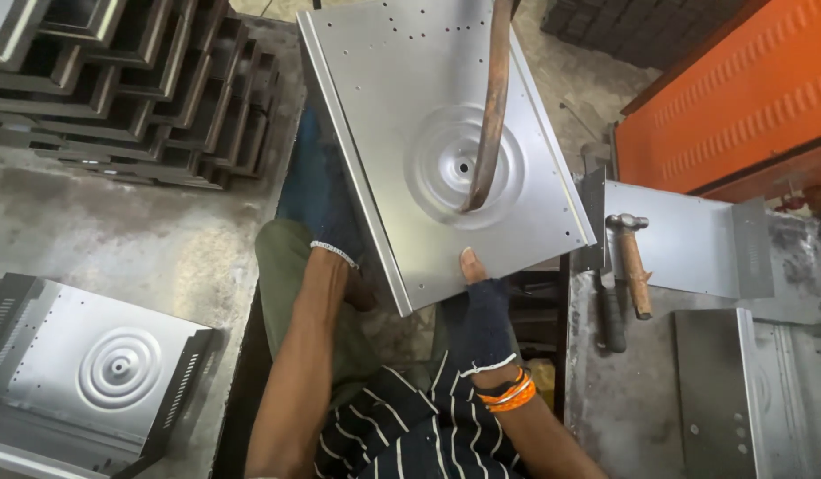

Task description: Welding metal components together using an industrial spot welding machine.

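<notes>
The right hand (pixel 481 306), in a dark fingerless glove, grips the near edge of a sheet-metal panel (pixel 410 80), thumb pressed on top, fingers hidden beneath. The left hand (pixel 344 270) reaches under the panel's left edge and is mostly hidden, so its grip cannot be told. The panel is flat, grey and matt, with folded rims, small punched holes and a round stamped dish with a centre hole; it tilts up away from the hands. A curved rusty bar (pixel 492 98) comes down from above onto the dish. Right of the right hand, a wooden-handled hammer (pixel 632 257) lies on a bent plate (pixel 694 235), beside a dark-handled tool (pixel 610 315). Left of the left hand, a matching panel (pixel 100 368) with slotted sides lies on the floor; beyond it, stacked metal trays (pixel 126 80), nested together.
</notes>
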